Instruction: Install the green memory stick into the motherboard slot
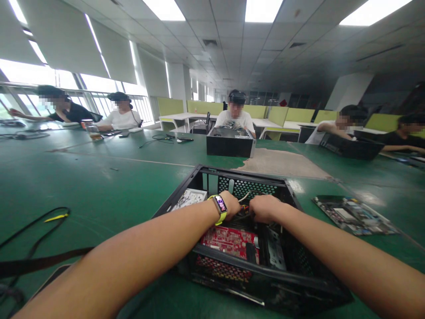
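Observation:
An open black computer case (259, 266) lies on its side right in front of me, and both hands reach into it. My left hand (231, 205), with a yellow-strapped watch on the wrist, is closed at a bundle of coloured wires (245, 209). Facing it, my right hand (265, 208) is curled shut on the same wires; its fingertips are partly hidden. A white cable (245, 195) runs just behind the hands. Nearer me inside the case sits a red circuit board (229, 241), with a metal drive bracket (276, 250) to its right. The silver power supply (190, 198) fills the far left corner.
A loose motherboard (353, 215) lies on the green table (99, 190) to the right. Black cables (36, 230) with a yellow tag lie on the left. Across the table, a person works at another case (229, 142); more people sit on both sides.

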`<state>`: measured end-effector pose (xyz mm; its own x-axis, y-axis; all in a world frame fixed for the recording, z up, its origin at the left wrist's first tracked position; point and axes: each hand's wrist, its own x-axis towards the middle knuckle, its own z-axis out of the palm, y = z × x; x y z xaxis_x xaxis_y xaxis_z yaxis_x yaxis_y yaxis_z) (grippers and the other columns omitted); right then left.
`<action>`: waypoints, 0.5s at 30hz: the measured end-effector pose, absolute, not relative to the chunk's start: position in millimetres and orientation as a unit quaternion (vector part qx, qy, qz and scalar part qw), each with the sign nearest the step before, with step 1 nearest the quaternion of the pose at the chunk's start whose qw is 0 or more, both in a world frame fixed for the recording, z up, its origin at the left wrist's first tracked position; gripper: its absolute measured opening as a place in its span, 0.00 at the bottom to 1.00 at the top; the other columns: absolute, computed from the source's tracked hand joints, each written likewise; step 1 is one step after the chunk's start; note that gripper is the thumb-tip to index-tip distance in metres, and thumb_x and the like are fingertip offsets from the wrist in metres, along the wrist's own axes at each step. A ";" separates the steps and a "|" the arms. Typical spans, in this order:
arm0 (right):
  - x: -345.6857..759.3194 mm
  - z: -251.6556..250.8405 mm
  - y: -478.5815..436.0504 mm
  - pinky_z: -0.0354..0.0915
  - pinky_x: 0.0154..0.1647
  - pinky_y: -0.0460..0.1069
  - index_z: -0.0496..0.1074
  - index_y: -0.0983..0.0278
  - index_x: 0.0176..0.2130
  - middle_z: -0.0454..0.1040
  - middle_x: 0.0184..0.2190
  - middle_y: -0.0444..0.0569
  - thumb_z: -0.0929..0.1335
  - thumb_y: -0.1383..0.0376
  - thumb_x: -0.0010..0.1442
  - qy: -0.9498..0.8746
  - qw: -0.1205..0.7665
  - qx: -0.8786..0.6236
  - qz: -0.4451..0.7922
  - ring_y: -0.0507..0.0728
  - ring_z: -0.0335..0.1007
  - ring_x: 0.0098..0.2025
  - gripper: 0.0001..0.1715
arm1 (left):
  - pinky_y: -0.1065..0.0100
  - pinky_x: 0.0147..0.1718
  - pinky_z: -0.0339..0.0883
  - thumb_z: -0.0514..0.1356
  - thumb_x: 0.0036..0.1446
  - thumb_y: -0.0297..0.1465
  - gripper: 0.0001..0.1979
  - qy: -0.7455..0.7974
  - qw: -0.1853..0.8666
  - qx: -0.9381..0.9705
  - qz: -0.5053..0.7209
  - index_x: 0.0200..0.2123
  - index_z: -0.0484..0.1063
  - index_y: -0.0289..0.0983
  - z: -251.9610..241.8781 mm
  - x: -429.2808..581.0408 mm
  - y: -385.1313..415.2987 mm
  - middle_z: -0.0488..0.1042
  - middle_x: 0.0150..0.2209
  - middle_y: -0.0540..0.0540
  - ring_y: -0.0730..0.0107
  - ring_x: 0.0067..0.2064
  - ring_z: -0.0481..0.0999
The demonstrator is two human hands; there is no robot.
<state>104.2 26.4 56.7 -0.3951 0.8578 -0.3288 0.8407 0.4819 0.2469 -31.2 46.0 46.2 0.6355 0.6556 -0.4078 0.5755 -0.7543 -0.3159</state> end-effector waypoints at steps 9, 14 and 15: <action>104.2 59.5 27.2 0.68 0.36 0.51 0.78 0.65 0.39 0.79 0.40 0.57 0.67 0.63 0.49 0.837 0.212 0.505 0.006 0.65 0.75 0.43 0.18 | 0.58 0.40 0.73 0.66 0.45 0.30 0.15 -0.356 0.075 -0.894 0.261 0.39 0.77 0.32 44.8 -32.3 46.5 0.79 0.41 0.35 0.51 0.42 0.78; 105.2 59.8 27.9 0.68 0.35 0.51 0.78 0.64 0.39 0.79 0.39 0.56 0.68 0.61 0.47 0.837 0.210 0.506 0.002 0.64 0.75 0.42 0.19 | 0.58 0.41 0.73 0.67 0.44 0.29 0.15 -0.363 0.069 -0.893 0.258 0.38 0.77 0.32 45.1 -33.6 46.1 0.79 0.40 0.34 0.51 0.41 0.78; 105.6 59.5 27.9 0.68 0.35 0.51 0.78 0.64 0.39 0.79 0.39 0.56 0.68 0.61 0.47 0.836 0.209 0.507 0.003 0.64 0.75 0.42 0.19 | 0.58 0.41 0.73 0.67 0.44 0.29 0.15 -0.364 0.067 -0.893 0.257 0.38 0.77 0.32 45.1 -33.7 46.1 0.79 0.40 0.34 0.51 0.41 0.78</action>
<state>105.6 27.9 59.5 -0.3991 0.8490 -0.3464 0.8464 0.4864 0.2169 -33.7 46.1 45.1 0.6028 0.6843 -0.4103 0.6153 -0.7261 -0.3070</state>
